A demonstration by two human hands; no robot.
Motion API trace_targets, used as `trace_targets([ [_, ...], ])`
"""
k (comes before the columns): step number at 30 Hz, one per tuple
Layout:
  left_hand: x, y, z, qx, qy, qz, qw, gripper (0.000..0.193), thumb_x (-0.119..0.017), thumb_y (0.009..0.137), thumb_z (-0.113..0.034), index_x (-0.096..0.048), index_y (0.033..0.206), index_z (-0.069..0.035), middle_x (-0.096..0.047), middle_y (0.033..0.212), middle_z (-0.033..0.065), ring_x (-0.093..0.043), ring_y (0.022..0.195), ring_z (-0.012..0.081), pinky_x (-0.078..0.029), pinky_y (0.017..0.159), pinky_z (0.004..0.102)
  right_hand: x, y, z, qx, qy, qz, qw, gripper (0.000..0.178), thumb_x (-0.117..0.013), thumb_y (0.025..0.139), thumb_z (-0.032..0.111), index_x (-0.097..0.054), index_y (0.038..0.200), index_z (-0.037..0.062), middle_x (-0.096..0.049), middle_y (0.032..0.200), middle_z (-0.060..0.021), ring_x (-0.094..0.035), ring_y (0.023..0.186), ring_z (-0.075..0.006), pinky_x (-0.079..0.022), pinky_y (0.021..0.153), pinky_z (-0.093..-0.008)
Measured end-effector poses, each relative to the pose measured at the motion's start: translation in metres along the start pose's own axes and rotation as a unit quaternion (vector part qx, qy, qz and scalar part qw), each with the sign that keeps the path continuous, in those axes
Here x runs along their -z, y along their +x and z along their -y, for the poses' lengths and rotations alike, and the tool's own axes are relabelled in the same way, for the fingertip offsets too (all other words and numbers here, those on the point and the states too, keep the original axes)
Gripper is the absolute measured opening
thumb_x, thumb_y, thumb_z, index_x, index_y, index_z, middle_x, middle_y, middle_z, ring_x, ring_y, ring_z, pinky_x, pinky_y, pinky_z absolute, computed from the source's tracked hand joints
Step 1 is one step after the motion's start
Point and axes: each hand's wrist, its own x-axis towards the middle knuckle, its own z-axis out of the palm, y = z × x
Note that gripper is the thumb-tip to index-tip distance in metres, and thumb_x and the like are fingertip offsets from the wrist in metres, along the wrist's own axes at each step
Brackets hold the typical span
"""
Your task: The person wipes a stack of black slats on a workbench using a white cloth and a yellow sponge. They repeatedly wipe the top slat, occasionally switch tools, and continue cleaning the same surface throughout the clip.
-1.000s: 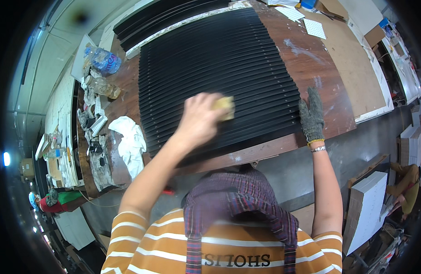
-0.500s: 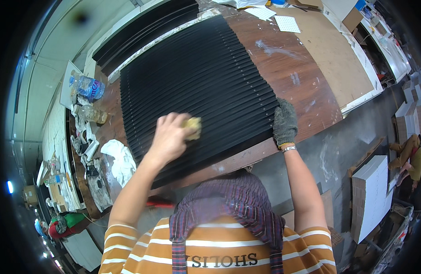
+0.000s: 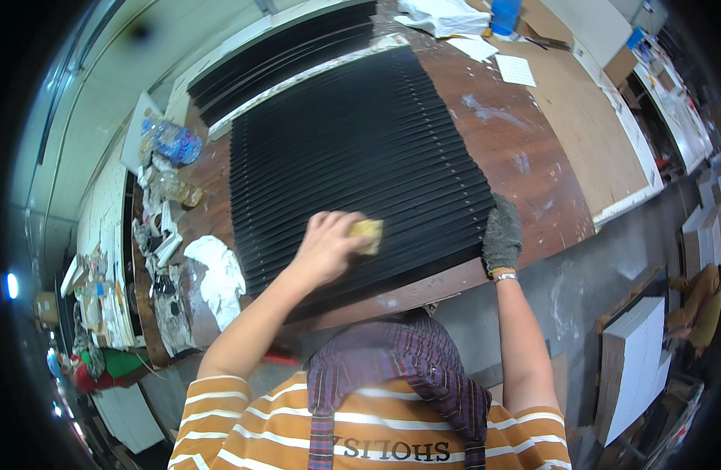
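A black pleated sheet (image 3: 337,149), or a close-set stack of black ribbed strips, lies on the brown wooden table (image 3: 525,133) in front of me. Small light dots run in rows near its left and right sides. My left hand (image 3: 329,244), bare, is closed round a yellow sponge (image 3: 367,235), which rests on the ribs toward the near part of the sheet. At the sheet's near right edge, my right hand (image 3: 502,233) in a dark grey knitted glove grips the side; its fingertips are partly hidden.
More black strips (image 3: 290,59) lie beyond a pale bar (image 3: 313,74) at the back. To the left are a plastic bottle (image 3: 173,141), a jar (image 3: 179,190) and a white cloth (image 3: 218,278). White perforated cards (image 3: 516,70) sit back right. Another person (image 3: 693,309) is at far right, near stacked panels (image 3: 634,368).
My left hand has slid the sponge to the right along the ribs. My right hand stays at the sheet's edge. The whole view has shifted slightly.
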Motion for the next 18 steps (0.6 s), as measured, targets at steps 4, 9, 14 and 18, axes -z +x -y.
trace_targets([
  [4, 0.041, -0.100, 0.035, 0.153, 0.025, 0.048, 0.987, 0.045, -0.067, 0.074, 0.005, -0.081, 0.109, -0.019, -0.064, 0.134, 0.0086, -0.057, 0.128, 0.0309, -0.038, 0.110, 0.0472, -0.005, -0.001, -0.007, -0.011, -0.035, -0.010, 0.999, 0.038, -0.048, 0.107, 0.020, -0.064, 0.137, 0.0021, -0.064, 0.138, -0.0198, -0.056, 0.131, -0.0372, -0.039, 0.117, -0.0471],
  [9, 0.077, -0.199, 0.078, 0.300, 0.072, -0.093, 0.947, 0.042, -0.067, 0.070, 0.008, -0.082, 0.104, -0.012, -0.067, 0.133, 0.0135, -0.061, 0.123, 0.0346, -0.045, 0.106, 0.0465, -0.002, 0.003, -0.015, -0.051, 0.071, 0.009, 0.996, 0.040, -0.047, 0.110, 0.024, -0.061, 0.139, -0.0003, -0.063, 0.140, -0.0195, -0.057, 0.131, -0.0345, -0.040, 0.115, -0.0439],
  [14, 0.078, -0.300, 0.124, 0.401, 0.075, -0.282, 0.868, 0.041, -0.072, 0.073, 0.004, -0.074, 0.112, -0.006, -0.070, 0.127, 0.0140, -0.064, 0.116, 0.0379, -0.052, 0.101, 0.0461, 0.013, 0.007, -0.018, -0.093, 0.095, 0.068, 0.989, 0.050, -0.049, 0.111, 0.028, -0.052, 0.150, -0.0034, -0.055, 0.154, -0.0191, -0.050, 0.143, -0.0309, -0.036, 0.121, -0.0404],
  [18, 0.059, -0.390, 0.153, 0.606, 0.068, -0.313, 0.728, 0.041, -0.080, 0.078, -0.007, -0.068, 0.117, -0.006, -0.069, 0.121, 0.0144, -0.063, 0.115, 0.0393, -0.050, 0.099, 0.0477, 0.019, 0.004, 0.004, -0.062, -0.018, -0.010, 0.998, 0.058, -0.058, 0.108, 0.024, -0.043, 0.156, -0.0039, -0.043, 0.163, -0.0205, -0.040, 0.150, -0.0320, -0.030, 0.125, -0.0405],
])
